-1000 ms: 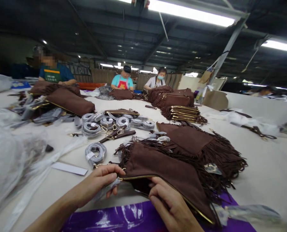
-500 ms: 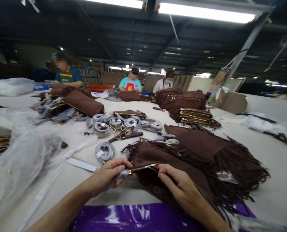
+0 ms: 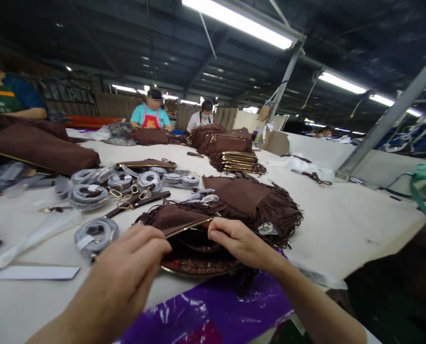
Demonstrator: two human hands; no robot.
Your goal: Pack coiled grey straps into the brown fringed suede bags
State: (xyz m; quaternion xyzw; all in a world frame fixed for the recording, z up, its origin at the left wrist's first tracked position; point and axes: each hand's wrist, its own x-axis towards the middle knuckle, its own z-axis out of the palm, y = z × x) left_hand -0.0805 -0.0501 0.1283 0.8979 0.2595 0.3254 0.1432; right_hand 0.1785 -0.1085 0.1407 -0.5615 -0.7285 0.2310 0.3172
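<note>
At the lower centre of the frame, the brown suede fringed bag [image 3: 179, 220] is held open on the pale table [image 3: 359, 224], its gold-zipped mouth parted by the left hand [image 3: 127, 267] and right hand [image 3: 234, 241], each pinching an edge, its patterned lining [image 3: 195, 265] exposed and nothing yet placed inside.

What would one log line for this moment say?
left hand: holds bag mouth | right hand: holds rim | bag: open, lining visible | on table

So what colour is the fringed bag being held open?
The fringed bag is dark brown suede with a gold zipper edge, seen in the head view.
</note>
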